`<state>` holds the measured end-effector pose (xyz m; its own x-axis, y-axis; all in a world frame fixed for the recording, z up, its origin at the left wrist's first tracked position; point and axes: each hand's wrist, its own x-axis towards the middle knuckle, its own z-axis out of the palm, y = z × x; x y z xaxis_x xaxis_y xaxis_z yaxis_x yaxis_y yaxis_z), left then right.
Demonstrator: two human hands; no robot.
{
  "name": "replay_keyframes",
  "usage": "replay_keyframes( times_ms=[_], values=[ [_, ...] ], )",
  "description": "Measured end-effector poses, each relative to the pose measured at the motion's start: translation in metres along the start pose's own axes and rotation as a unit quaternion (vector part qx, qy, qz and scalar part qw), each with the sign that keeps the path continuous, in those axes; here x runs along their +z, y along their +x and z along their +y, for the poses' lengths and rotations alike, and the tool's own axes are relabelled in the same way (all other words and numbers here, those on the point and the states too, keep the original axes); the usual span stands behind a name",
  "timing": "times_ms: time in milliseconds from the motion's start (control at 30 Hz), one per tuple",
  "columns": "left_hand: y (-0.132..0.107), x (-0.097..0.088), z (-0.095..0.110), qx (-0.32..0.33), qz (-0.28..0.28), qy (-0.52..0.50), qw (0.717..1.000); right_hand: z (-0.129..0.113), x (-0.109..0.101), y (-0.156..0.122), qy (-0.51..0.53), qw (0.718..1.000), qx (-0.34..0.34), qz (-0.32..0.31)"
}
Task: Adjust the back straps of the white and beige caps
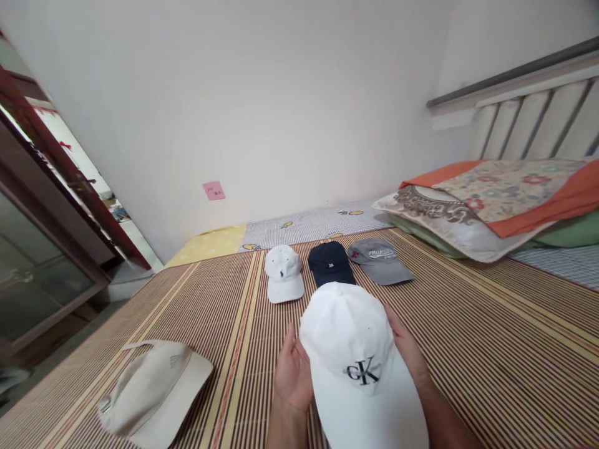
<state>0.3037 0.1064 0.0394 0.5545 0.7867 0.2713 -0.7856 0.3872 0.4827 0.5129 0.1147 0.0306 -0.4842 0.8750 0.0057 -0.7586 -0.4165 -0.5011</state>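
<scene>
— Two hands on what?
— Left hand (292,374) and right hand (408,352) grip the white cap (360,368), fingers curled at its sides, near; three caps (331,263) lie far; beige cap (154,393) left, on the mat (491,349).

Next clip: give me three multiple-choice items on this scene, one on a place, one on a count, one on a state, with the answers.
1. Where does the beige cap lie?
A. on the pillows
B. on the mat, left of the hands
C. in the row by the wall

2. How many caps form the far row?
A. two
B. three
C. five

3. How is the white cap with the dark logo held?
A. by both hands
B. by one hand
C. by none

Answers: 1 B, the beige cap lies alone on the mat. 2 B, white cap, navy cap, grey cap. 3 A, left hand and right hand flank the logo cap.
</scene>
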Motion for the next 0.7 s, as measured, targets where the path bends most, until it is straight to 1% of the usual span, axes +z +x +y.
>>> replay_keyframes(
  times_ms=[100,167,267,400,467,600,700],
  values=[
    [0.001,-0.002,-0.004,-0.004,-0.003,-0.004,1.000,0.001,-0.009,0.002,0.004,1.000,-0.016,0.002],
    [0.002,-0.004,-0.005,-0.005,-0.008,-0.005,1.000,0.002,-0.014,0.005,-0.002,1.000,-0.012,-0.003],
    [0.002,-0.007,-0.003,-0.001,-0.011,-0.004,1.000,0.004,-0.017,0.008,-0.018,1.000,-0.019,0.002],
    [-0.003,-0.018,0.004,-0.010,0.003,-0.001,1.000,0.010,-0.005,0.009,-0.024,0.998,-0.063,0.019],
    [-0.006,-0.026,0.009,-0.011,0.010,-0.002,1.000,0.013,0.005,0.009,-0.011,0.997,-0.069,0.020],
    [-0.010,-0.036,0.014,-0.001,0.013,-0.004,1.000,0.016,0.017,0.009,0.025,0.999,-0.025,0.008],
    [-0.010,-0.036,0.014,-0.003,0.006,-0.006,1.000,0.016,0.016,0.010,0.029,1.000,-0.003,-0.003]
  ],
)
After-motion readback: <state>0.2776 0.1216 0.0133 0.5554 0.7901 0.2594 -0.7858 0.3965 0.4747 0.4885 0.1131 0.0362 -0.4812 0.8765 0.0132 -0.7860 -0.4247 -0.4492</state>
